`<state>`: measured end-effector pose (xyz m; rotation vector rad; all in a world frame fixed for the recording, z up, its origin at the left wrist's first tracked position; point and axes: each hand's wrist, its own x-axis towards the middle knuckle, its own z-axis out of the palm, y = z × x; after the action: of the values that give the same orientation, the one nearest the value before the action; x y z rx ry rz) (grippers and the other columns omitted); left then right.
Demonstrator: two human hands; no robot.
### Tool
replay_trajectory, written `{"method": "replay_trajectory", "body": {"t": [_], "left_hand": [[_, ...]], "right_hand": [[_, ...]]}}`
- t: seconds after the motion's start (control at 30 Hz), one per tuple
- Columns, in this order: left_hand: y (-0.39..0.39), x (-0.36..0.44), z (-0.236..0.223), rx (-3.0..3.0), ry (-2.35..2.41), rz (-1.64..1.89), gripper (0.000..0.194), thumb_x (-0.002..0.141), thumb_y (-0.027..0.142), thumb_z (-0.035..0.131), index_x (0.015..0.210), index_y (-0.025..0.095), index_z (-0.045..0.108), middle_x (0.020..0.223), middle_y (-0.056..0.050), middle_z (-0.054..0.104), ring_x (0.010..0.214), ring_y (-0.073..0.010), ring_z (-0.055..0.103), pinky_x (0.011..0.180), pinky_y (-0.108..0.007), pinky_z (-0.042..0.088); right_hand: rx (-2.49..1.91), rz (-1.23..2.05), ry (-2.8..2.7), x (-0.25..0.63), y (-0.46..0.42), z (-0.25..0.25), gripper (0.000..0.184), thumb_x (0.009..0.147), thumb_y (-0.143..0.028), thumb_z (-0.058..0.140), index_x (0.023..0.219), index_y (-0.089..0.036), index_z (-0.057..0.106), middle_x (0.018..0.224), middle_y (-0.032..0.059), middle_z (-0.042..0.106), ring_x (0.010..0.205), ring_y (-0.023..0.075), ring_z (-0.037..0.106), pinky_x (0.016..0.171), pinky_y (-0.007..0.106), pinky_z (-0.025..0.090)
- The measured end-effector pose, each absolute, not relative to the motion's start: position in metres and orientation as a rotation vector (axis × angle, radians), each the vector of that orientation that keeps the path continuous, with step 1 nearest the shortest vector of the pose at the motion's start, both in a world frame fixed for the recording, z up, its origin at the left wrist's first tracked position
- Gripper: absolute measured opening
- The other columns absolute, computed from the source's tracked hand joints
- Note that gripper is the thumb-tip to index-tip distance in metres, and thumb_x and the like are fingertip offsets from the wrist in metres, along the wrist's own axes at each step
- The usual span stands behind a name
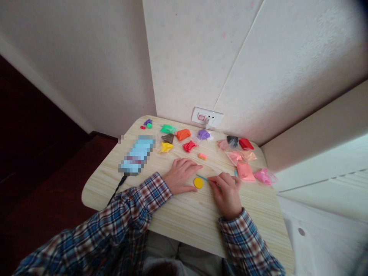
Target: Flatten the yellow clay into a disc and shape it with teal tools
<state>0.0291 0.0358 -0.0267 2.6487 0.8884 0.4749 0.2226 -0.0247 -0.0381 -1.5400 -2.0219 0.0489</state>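
Note:
Between my hands a flat yellow clay disc point(198, 183) lies on the pale wood-grain table point(184, 214). My left hand point(181, 176) rests palm down left of the disc, fingers stretched out, the thumb close to its lower edge. A thin teal clay-modelling tool point(202, 177) is pinched in my right hand point(226, 191); its tip points left, just above the disc's upper right edge. Whether the tip touches the disc I cannot tell. Beyond the disc sits a small pink and yellow clay piece point(202, 156).
Several bags of coloured clay, such as a red one point(189, 146) and a coral one point(245, 171), line the table's far side and right. A blurred phone point(138, 155) with a black cable lies left. Small purple, green and red pieces point(147, 122) sit far left; a wall socket point(207, 116) is behind.

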Motion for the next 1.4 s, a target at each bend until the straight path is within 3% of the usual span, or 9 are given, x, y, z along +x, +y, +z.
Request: {"method": "replay_trajectory", "body": {"t": [1.4], "left_hand": [[0.036,0.036,-0.027,2.64,0.882,0.47,0.073,0.072,0.056,0.065,0.128,0.016,0.041,0.123,-0.011,0.048,0.113,-0.0275,0.039,0.096,-0.043,0.027]], "right_hand": [[-1.512,0.1,-2.085,0.211,-0.024,-0.034,0.016,0.087,-0.018,0.048,0.079,-0.022,0.061,0.073,-0.0009,0.058,0.077,0.0154,0.051,0.081,0.034,0.024]]}}
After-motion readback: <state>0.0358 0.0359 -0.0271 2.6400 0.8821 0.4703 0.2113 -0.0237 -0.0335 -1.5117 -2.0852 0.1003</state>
